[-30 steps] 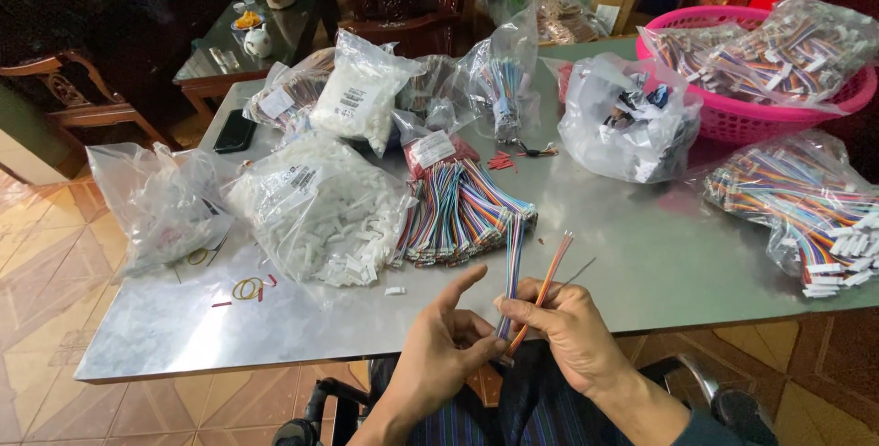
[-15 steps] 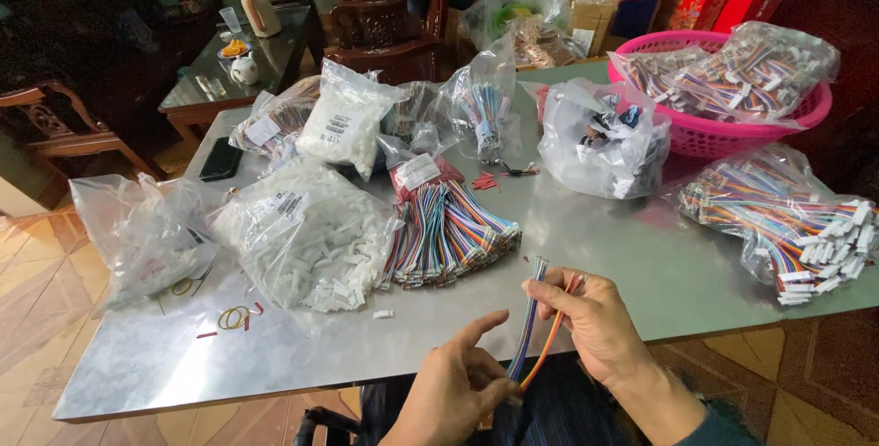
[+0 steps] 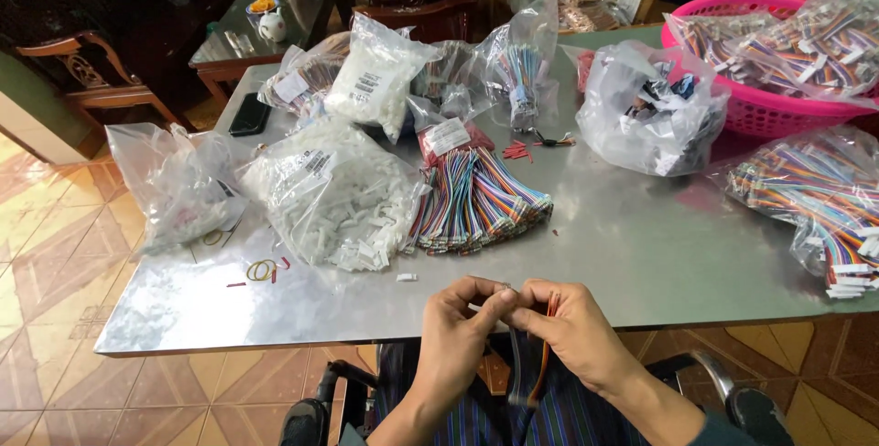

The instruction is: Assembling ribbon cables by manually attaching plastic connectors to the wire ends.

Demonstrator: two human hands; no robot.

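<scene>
A home used as a small assembly workplace is shown: carved wooden chairs (image 3: 87,80) and a glass-topped side table (image 3: 265,20) with a teapot are seen at the upper left of the frame, over a patterned tiled floor (image 3: 55,254). The steel table (image 3: 641,244) across the middle is covered with plastic bags of white connectors (image 3: 334,199), bundles of coloured ribbon wires (image 3: 476,203) and a pink basket (image 3: 760,107) at the upper right

wire strip (image 3: 542,364) | thin, multicoloured, orange edge | hanging downward | pinched at top, below table edge
</scene>
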